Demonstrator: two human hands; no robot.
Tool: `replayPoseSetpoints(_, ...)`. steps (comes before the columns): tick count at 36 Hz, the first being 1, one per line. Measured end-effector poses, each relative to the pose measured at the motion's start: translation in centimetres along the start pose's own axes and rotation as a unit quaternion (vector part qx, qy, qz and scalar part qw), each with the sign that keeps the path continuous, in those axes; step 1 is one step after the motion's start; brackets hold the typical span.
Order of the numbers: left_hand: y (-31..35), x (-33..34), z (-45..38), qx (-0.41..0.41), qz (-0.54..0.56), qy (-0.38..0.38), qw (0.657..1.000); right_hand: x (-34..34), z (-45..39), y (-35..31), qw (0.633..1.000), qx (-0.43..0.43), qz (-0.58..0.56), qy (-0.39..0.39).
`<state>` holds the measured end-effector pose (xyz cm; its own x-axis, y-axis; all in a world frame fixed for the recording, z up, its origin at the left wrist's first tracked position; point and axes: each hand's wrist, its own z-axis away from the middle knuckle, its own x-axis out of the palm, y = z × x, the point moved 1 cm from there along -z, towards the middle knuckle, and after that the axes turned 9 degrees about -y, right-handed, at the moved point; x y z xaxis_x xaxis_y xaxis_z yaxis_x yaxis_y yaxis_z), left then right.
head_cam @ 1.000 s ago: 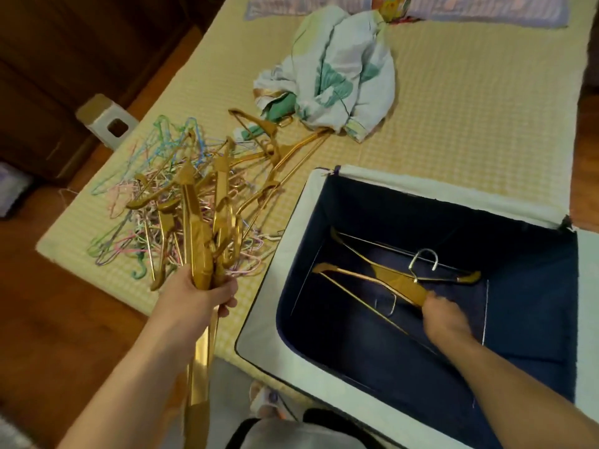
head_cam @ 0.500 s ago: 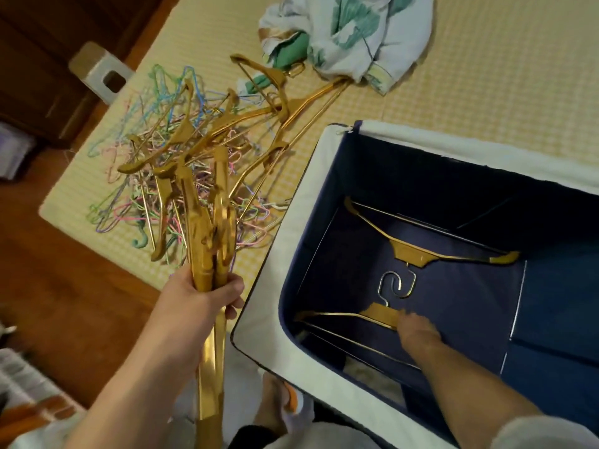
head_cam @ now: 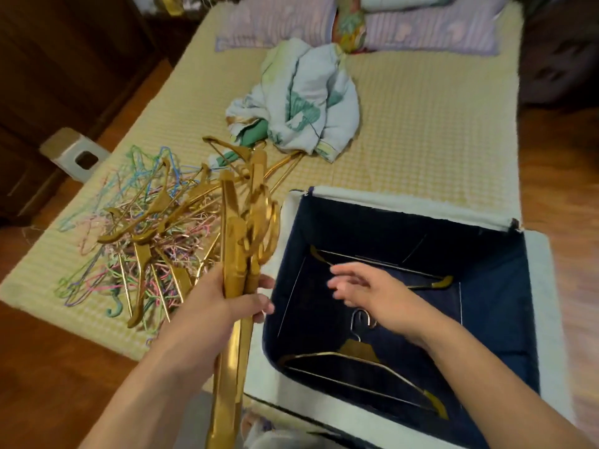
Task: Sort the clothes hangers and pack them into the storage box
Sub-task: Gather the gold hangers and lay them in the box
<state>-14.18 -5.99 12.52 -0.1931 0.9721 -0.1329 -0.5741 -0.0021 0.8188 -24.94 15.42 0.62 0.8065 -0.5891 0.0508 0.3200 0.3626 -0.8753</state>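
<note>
The right hand [head_cam: 366,291] has let go and lifted, fingers spread and empty, leaving two gold hangers [head_cam: 363,354] flat in the navy fabric storage box [head_cam: 531,319]. The left hand [head_cam: 227,303] keeps gripping the gold hanger bundle [head_cam: 246,228]; the next one likely follows.

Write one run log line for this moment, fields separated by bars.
left hand: grips gold hanger bundle | right hand: open above storage box | two gold hangers in box

gold hangers [head_cam: 363,361] flat inside navy storage box [head_cam: 547,319]
</note>
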Motion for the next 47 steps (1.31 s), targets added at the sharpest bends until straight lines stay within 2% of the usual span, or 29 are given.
replayPoseSetpoints(1,0.6,0.7,0.2,0.011,-0.003,-0.036,0.999,1.2,1.7,-2.6,0.996,-0.048,-0.06,-0.035)
replayPoseSetpoints(3,1.2,2.3,0.3,0.021,-0.015,-0.106,0.994,3.7,3.5,-6.0,0.986,-0.109,-0.097,-0.087)
replayPoseSetpoints(5,1.8,4.2,0.7,0.027,-0.03,-0.162,0.986,5.3,4.6,-7.4,0.987,-0.13,-0.087,-0.032)
replayPoseSetpoints(7,1.8,5.2,0.7,0.012,-0.013,-0.186,0.982,5.9,4.7,-7.7,0.985,-0.113,-0.101,0.08)
replayPoseSetpoints(9,1.8,5.6,0.5,-0.01,0.018,-0.215,0.976,5.9,5.3,-7.4,0.978,-0.102,-0.1,0.15)
replayPoseSetpoints(14,1.6,6.2,0.2,-0.059,0.1,-0.28,0.953,4.3,7.0,-5.7,0.976,-0.056,-0.038,0.205)
replayPoseSetpoints(16,1.2,6.3,-0.2,-0.075,0.125,-0.257,0.955,3.4,7.7,-5.0,0.977,-0.024,-0.038,0.208)
replayPoseSetpoints(19,0.2,5.3,-1.1,-0.077,0.111,-0.157,0.978,1.7,9.3,-4.4,0.973,0.036,-0.075,0.214)
replayPoseSetpoints(22,-0.4,3.0,-1.8,-0.077,0.115,-0.089,0.986,-0.4,11.1,-3.0,0.979,0.095,-0.035,0.178)
replayPoseSetpoints(27,-1.2,-0.2,-2.4,-0.071,0.099,-0.027,0.992,-1.6,9.4,-0.3,0.974,0.159,0.049,0.153)
replayPoseSetpoints(34,-2.6,-1.2,-2.2,-0.067,0.141,0.02,0.988,-4.3,-1.4,5.9,0.952,0.222,0.117,0.173)
replayPoseSetpoints(38,-3.7,-1.3,-2.0,-0.071,0.142,0.034,0.987,-5.9,-4.4,11.6,0.935,0.283,0.033,0.209)
replayPoseSetpoints(43,-4.8,-1.4,-1.8,-0.07,0.144,0.053,0.986,-5.2,-3.8,16.6,0.918,0.285,-0.113,0.252)
replayPoseSetpoints(45,-5.2,-1.5,-1.7,-0.073,0.143,0.057,0.985,-4.7,-3.3,18.1,0.916,0.27,-0.119,0.273)
replayPoseSetpoints(47,-5.7,-1.6,-1.7,-0.075,0.144,0.058,0.985,-4.0,-2.3,18.6,0.917,0.259,-0.074,0.294)
